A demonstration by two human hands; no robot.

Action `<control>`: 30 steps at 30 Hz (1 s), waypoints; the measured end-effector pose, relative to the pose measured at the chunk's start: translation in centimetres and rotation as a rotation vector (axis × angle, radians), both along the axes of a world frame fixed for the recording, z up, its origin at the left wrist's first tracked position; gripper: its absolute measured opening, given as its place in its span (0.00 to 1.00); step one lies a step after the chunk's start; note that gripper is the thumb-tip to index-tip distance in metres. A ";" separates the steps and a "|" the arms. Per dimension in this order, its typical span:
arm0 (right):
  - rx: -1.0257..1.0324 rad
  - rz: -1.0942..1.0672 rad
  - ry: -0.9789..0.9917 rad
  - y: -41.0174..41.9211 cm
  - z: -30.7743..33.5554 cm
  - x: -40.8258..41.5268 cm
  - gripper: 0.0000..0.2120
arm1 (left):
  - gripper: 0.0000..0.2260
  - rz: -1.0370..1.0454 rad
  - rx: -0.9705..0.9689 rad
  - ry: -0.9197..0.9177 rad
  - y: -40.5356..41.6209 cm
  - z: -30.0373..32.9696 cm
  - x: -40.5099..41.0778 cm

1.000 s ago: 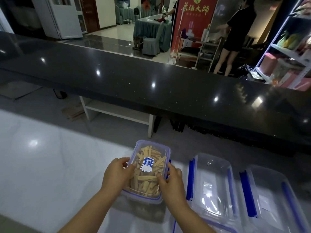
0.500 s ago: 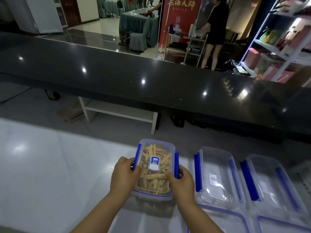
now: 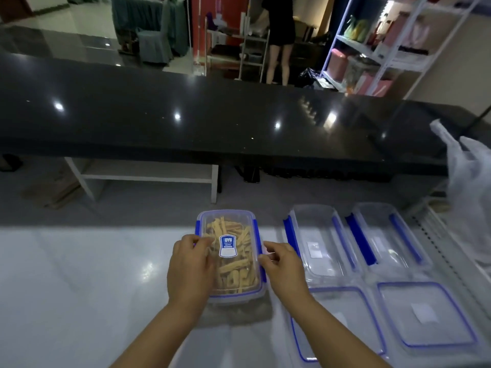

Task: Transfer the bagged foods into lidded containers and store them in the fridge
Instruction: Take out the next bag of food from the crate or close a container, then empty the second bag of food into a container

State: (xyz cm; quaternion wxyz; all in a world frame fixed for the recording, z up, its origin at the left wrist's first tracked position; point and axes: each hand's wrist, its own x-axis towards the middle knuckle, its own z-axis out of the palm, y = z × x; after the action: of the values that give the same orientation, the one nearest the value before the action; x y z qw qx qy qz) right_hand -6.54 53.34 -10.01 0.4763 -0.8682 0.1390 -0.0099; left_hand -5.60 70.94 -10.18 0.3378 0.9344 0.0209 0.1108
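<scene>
A clear lidded container (image 3: 233, 229) with blue side clips and a blue label holds pale yellow food sticks. It rests on the white counter (image 3: 79, 274). My left hand (image 3: 190, 269) presses on the container's left side and lid. My right hand (image 3: 281, 266) sits at the right clip, fingers curled, touching the edge. Two empty open containers (image 3: 316, 243) (image 3: 385, 235) stand to the right, with two loose lids (image 3: 340, 314) (image 3: 425, 314) in front of them.
A white plastic bag (image 3: 467, 187) stands at the far right by a ridged drainer. A long black countertop (image 3: 212, 115) runs across beyond the gap. A white bench sits under it. A person stands by shelves in the background.
Both side clips on the filled container have gone down against its sides. My right hand has eased off to the clip's edge. The view tilted down and shifted right.
</scene>
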 end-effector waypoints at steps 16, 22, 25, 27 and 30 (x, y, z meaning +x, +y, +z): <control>-0.059 -0.386 -0.283 -24.6 6.6 -8.4 0.15 | 0.08 -0.651 -0.053 -0.216 -23.3 6.2 1.0; -0.078 -0.522 -0.336 -39.1 7.4 -9.9 0.14 | 0.09 -0.730 -0.060 -0.315 -38.5 7.4 0.9; -0.139 -0.533 -0.322 -45.6 7.8 -10.4 0.11 | 0.11 -0.795 0.009 -0.402 -46.1 8.4 0.9; -0.197 -0.538 -0.332 -50.0 8.1 -10.1 0.09 | 0.09 -0.815 0.089 -0.479 -50.8 9.2 1.3; -0.269 -0.554 -0.354 -55.8 8.3 -8.9 0.08 | 0.09 -0.821 0.205 -0.566 -56.7 10.6 3.0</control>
State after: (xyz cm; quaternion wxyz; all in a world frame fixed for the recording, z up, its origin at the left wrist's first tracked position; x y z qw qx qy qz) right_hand -15.42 -2.42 -1.69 0.3538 -0.8373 0.2820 -0.3071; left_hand -2.63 14.22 0.44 0.2527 0.8272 -0.4515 0.2192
